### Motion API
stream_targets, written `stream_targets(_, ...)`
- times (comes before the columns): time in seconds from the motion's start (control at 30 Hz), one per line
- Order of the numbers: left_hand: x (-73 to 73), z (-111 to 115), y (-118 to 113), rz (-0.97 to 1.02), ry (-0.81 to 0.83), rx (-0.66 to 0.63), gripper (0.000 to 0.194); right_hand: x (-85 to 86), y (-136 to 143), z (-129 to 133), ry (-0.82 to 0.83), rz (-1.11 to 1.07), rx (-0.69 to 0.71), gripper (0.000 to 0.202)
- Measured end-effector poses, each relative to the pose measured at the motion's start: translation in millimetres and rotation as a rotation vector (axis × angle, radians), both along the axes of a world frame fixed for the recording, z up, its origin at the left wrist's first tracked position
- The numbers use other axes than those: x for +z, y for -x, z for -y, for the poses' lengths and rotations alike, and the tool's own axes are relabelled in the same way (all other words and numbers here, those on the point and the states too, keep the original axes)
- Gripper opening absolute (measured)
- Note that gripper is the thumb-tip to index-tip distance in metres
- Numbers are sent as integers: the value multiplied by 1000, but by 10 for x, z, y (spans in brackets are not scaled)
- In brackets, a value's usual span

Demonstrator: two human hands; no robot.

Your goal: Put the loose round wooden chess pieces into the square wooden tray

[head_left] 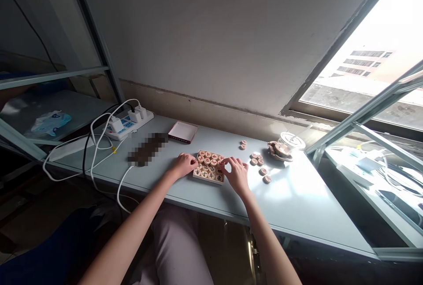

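Observation:
A shallow box (209, 181) filled with rows of round wooden pieces marked with red and black characters lies on the grey table. My left hand (183, 164) is closed at the box's left edge, its fingertips against the side. Over the right side of the box, my right hand (236, 171) has thumb and index finger brought together at a piece; whether it grips the piece is hard to tell. More loose round pieces (263, 171) lie to the right of the box, in small groups.
An open lid (183, 132) lies behind the box. At the left are a power strip (132, 124) with plugs, white cables and a blurred dark object (148, 149). A lidded plastic cup (292, 140) and a brown dish (279, 151) stand at the right, near the window.

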State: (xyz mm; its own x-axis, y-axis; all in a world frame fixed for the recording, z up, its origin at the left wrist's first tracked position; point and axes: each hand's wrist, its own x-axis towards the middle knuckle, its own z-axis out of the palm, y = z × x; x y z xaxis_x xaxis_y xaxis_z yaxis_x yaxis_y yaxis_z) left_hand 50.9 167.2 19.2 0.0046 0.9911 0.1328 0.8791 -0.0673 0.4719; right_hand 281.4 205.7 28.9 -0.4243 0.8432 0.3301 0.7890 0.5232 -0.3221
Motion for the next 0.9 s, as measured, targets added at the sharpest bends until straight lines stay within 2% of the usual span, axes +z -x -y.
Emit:
stream_targets(0.17,-9,-119,-46,20,-5,-32,27,79,-128,-177,-17,-2,-6,32)
stream_targets(0.3,-28,-199,-79,-2,-34,-44,28,60,-448,-467,-107,24,-316,30)
stream_targets(0.37,-60,-220,-78,-17,-69,-47,28,-6,-623,-573,-90,81,-432,32)
stream_targets(0.53,-140,-224,-50,6,-91,-34,28,-205,-866,-590,-56,138,-370,34)
stream_targets(0.67,-165,-234,-54,11,-91,-23,31,-277,-886,-528,-54,80,-343,37)
stream_targets(0.77,-136,-212,-86,-10,-108,-24,35,-310,-888,-505,-49,49,-381,39)
stream_targets(0.83,-85,-116,-86,-41,-152,17,35,-341,-895,-494,-53,17,-398,39)
stream_targets(0.9,-23,88,-16,-79,-239,99,30,-380,-902,-488,-57,-32,-383,40)
